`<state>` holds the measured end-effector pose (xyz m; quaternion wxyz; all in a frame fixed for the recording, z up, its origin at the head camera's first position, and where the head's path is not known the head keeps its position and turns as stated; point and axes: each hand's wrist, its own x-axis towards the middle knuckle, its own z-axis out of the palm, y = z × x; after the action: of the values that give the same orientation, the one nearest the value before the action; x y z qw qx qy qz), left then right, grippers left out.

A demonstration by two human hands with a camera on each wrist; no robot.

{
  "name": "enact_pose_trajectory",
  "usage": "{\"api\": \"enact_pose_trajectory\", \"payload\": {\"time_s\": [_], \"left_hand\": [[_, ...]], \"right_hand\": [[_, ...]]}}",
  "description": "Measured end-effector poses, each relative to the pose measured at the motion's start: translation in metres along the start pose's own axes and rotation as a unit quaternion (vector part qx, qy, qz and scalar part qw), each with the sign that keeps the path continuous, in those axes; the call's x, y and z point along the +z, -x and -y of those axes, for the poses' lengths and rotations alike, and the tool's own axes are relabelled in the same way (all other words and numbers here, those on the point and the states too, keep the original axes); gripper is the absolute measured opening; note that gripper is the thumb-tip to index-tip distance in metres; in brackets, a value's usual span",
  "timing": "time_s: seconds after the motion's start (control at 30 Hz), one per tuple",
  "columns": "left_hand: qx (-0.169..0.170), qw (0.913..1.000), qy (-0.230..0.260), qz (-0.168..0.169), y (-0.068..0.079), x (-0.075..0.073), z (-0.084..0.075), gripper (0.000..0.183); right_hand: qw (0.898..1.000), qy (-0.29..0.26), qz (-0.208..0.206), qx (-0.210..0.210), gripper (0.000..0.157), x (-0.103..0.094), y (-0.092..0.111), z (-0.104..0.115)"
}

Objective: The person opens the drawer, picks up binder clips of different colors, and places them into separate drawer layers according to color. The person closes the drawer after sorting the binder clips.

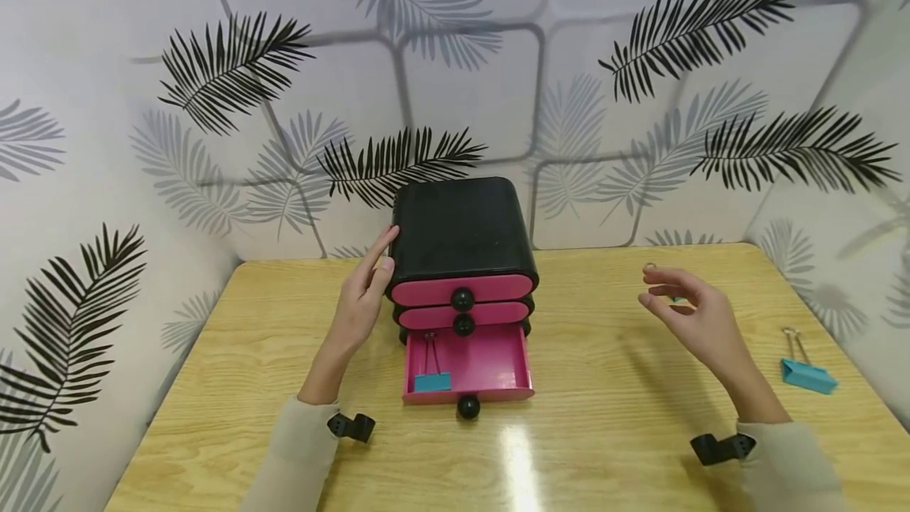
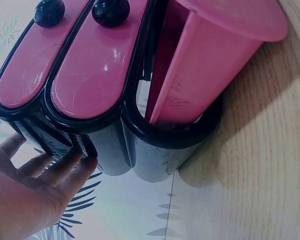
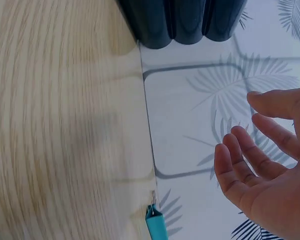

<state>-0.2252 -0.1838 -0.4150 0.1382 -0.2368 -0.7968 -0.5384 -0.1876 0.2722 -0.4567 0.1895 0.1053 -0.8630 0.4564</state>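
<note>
A small black drawer cabinet (image 1: 462, 227) with pink drawer fronts stands on the table. Its bottom drawer (image 1: 490, 362) is pulled out, with a blue binder clip (image 1: 432, 382) lying at its left. My left hand (image 1: 358, 303) rests its extended fingers against the cabinet's left side; the left wrist view shows these fingers (image 2: 65, 172) beside the black casing. Right of the cabinet, my right hand (image 1: 693, 318) hovers above the table, fingers loosely bent and holding nothing. Behind it, a blue binder clip (image 1: 677, 299) is mostly hidden. Another blue binder clip (image 1: 808, 375) lies farther right.
The wooden table (image 1: 597, 433) meets a leaf-patterned wall (image 1: 462, 101) at the back and sides. Two closed drawers with round black knobs (image 1: 463, 299) sit above the pulled-out one, whose knob (image 1: 468, 407) points toward the front.
</note>
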Motion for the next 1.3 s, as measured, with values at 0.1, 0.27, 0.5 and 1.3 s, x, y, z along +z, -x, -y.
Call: {"api": "enact_pose_trajectory", "payload": {"time_s": [0.1, 0.27, 0.5, 1.3], "left_hand": [[-0.001, 1.0000, 0.002, -0.001, -0.001, -0.001, 0.000, 0.050], [0.004, 1.0000, 0.007, 0.001, -0.003, -0.002, 0.000, 0.050], [0.004, 0.9999, 0.013, 0.004, -0.002, 0.000, 0.001, 0.050], [-0.001, 0.9999, 0.016, 0.002, 0.000, -0.001, 0.003, 0.049]], "right_hand": [[1.000, 0.008, -0.002, 0.007, 0.039, -0.006, -0.003, -0.009], [0.999, 0.017, -0.013, 0.027, 0.041, -0.018, -0.007, -0.023], [0.999, 0.019, -0.020, 0.046, 0.043, -0.030, -0.009, -0.039], [0.986, 0.039, 0.048, 0.152, 0.064, -0.043, -0.029, -0.085]]}}
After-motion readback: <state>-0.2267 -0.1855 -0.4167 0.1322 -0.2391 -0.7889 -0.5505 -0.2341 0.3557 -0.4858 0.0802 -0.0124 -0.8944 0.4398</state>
